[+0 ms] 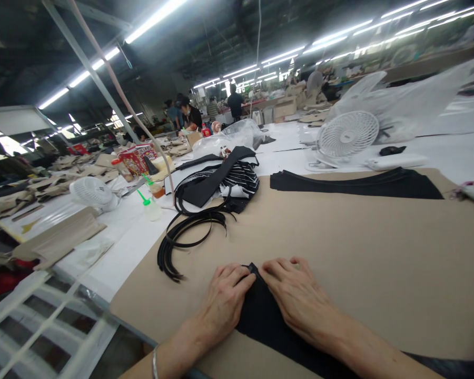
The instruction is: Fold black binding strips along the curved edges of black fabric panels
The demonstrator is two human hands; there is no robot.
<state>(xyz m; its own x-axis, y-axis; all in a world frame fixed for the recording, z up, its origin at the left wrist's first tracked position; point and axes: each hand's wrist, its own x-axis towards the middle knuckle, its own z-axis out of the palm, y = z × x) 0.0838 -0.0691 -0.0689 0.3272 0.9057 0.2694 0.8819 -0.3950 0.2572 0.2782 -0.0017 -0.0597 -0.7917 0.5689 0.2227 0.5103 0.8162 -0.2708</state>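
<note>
A black fabric piece (263, 316) lies on the brown cardboard sheet (339, 237) at the table's near edge. My left hand (225, 302) rests flat on its left side, fingers stretched toward the fabric's far corner. My right hand (296, 295) lies flat on its right side, fingers spread and pressing the cloth. Both hands touch the fabric near its top corner and grip nothing.
Black strips (189, 237) curl left of centre, beside a pile of black and striped fabric (225, 181). More black fabric (355, 184) lies at the far side. Two white fans (345, 137) (91, 192), glue bottles (150, 205), plastic bags (398, 100). Other people work far off.
</note>
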